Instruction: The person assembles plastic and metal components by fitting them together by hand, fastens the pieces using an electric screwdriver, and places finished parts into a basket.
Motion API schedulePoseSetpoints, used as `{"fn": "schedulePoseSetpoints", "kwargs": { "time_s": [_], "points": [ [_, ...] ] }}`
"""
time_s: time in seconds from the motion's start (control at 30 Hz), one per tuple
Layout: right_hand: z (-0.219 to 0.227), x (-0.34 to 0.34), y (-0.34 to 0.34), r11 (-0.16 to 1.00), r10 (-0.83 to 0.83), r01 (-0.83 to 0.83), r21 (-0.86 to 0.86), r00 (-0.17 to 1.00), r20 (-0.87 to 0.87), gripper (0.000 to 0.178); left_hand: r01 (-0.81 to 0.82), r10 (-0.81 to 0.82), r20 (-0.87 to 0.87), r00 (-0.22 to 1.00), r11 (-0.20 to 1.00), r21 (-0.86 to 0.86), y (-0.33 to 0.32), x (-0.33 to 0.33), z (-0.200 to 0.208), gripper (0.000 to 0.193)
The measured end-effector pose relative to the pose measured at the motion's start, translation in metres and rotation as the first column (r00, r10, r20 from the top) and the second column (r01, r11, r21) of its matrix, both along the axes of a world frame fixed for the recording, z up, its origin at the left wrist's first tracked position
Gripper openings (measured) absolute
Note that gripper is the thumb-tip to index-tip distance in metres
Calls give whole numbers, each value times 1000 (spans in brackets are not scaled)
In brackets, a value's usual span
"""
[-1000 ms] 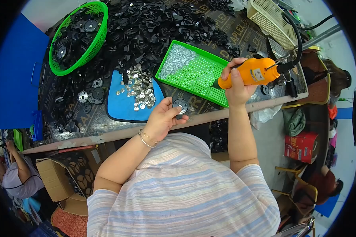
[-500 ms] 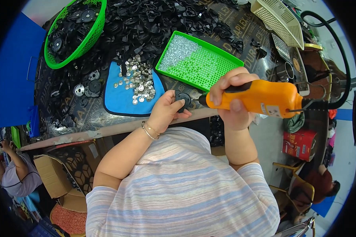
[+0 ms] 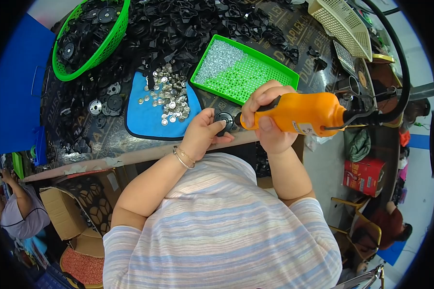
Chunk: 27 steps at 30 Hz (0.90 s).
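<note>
My left hand (image 3: 204, 133) pinches a small round black plastic part (image 3: 223, 120) just over the table's near edge. In my right hand (image 3: 271, 120) is an orange electric screwdriver (image 3: 308, 113), held sideways with its black nose against or very close to the part; the bit's tip is hidden. Beyond my left hand a blue cloth mat (image 3: 147, 120) bears a heap of small silver metal caps (image 3: 171, 103). Behind the tool stands a green perforated tray (image 3: 255, 77), with silver screws (image 3: 219, 60) piled at its left end.
Black plastic parts (image 3: 178, 33) cover the table's far side. A green basket (image 3: 103, 53) of black parts stands far left, a cream basket (image 3: 345, 29) far right. The screwdriver's black cable (image 3: 402, 62) arcs up at right. Co-workers sit at far left and far right.
My right hand has moved the electric screwdriver leftward, bringing its nose up to the black part. The left hand keeps its hold, almost unmoved.
</note>
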State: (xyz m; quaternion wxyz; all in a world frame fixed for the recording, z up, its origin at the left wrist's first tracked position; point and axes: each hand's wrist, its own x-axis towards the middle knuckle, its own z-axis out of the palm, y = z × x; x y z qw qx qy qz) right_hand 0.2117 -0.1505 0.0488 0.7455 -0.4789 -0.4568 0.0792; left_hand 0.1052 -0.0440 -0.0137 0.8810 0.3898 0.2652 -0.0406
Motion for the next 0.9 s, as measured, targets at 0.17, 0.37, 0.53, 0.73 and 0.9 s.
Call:
{"fn": "schedulePoseSetpoints", "kwargs": {
  "time_s": [0.17,0.37,0.53,0.73,0.9],
  "points": [
    [11,8,-3,997,48,-45,-60,997,66,32,7,-7,-35,999,1000,11,-2,1,0,13],
    [38,31,-25,969,90,-68,239,993,-82,31,68,-61,-61,996,991,118,-1,0,-1,14],
    [-1,47,-33,985,-111,130,113,981,-160,25,57,-52,-45,998,992,111,-2,0,-3,15],
    [-10,52,-28,972,-163,185,142,975,-153,27,56,-50,-59,997,993,105,-2,0,-1,16],
    [-14,55,-29,976,-160,182,123,972,-171,27,49,-44,-48,998,993,106,-3,0,-4,16]
  ]
}}
